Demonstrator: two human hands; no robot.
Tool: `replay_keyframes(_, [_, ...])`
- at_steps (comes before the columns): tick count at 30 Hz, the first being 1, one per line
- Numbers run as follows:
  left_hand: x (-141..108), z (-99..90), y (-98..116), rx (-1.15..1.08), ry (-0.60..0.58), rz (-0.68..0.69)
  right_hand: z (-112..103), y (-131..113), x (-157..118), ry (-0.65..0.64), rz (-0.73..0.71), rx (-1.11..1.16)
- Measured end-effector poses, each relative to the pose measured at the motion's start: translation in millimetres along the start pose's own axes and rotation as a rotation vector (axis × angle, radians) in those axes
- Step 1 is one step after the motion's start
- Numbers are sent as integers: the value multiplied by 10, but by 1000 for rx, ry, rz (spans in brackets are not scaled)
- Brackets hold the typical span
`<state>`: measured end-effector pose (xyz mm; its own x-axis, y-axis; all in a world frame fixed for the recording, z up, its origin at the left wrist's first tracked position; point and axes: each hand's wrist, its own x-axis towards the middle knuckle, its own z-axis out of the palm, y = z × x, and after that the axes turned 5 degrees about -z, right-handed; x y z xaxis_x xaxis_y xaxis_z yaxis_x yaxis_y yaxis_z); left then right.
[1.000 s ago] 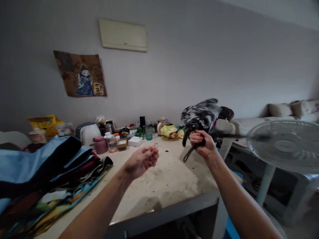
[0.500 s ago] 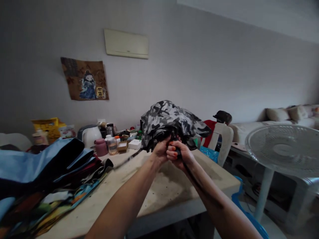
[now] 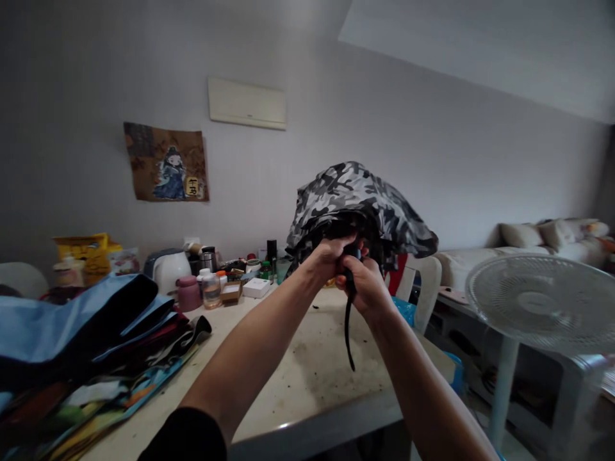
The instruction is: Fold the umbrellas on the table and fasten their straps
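A camouflage-patterned umbrella (image 3: 350,192) in grey, black and white is held out over the table, its canopy partly folded and bulging. My right hand (image 3: 362,278) is closed around the black handle, with the thumb along it. Just left of it, my left hand (image 3: 331,253) is wrapped at the top of the handle or shaft, close under the canopy; its fingertips are mostly hidden. From the handle a black wrist strap (image 3: 350,333) dangles above the tabletop.
The pale table (image 3: 298,371) carries a heap of folded fabric (image 3: 72,320) at left. Along its back stand a kettle (image 3: 169,270), a pink cup (image 3: 188,293), bottles and a white box (image 3: 256,287). A standing fan (image 3: 538,298) and a white chair (image 3: 427,288) are at right.
The umbrella and both hands have moved up and to the right, and the canopy looks rounder. The wrist strap now hangs free below the hands.
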<state>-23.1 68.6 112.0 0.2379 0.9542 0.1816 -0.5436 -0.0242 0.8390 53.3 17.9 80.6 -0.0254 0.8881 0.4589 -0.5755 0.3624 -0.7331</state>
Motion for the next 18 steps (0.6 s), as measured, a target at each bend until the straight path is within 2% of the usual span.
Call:
replay_keyframes(3, [-112, 178, 0, 36, -101, 28, -72, -114, -52, -25, -74, -49])
replay_keyframes(6, [-250, 241, -83, 4, -259, 3, -174, -215, -171, -187, -27, 109])
replay_keyframes(8, [-315, 255, -137, -27, -315, -29, -225, -277, -238, -294, 8, 212])
replay_keyframes(13, [-364, 257, -205, -8, -359, -100, -271, -364, -318, -456, 65, 378])
replay_keyframes(18, [-342, 236, -275, 20, -330, -89, -319, -331, -375, -453, 76, 432])
